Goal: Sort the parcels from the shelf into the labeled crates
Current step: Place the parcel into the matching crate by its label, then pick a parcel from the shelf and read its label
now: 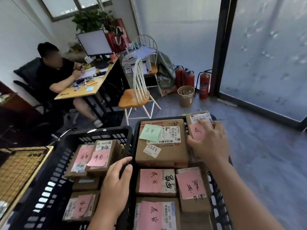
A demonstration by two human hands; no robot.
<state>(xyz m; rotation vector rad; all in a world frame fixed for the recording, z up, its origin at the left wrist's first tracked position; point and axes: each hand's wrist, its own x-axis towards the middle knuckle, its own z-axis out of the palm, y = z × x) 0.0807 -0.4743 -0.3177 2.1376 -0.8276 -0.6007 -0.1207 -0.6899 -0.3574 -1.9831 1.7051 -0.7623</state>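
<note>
Two black plastic crates stand side by side below me. The right crate [136, 130] holds several cardboard parcels with pink notes and one large box [166, 156] with a green note. My right hand [210, 142] grips a small parcel with a pink note [197, 123] at the crate's far right corner. The left crate [74, 138] also holds several parcels with pink notes [98, 156]. My left hand [118, 183] rests on the rims where the two crates meet, fingers loosely curled over the edge.
A person sits at a wooden desk [86, 90] with a monitor at the back left. A white chair [137, 95] stands just behind the crates. Fire extinguishers [203, 85] and a paper bin [186, 95] stand by the glass door. A wire rack [20, 166] is at left.
</note>
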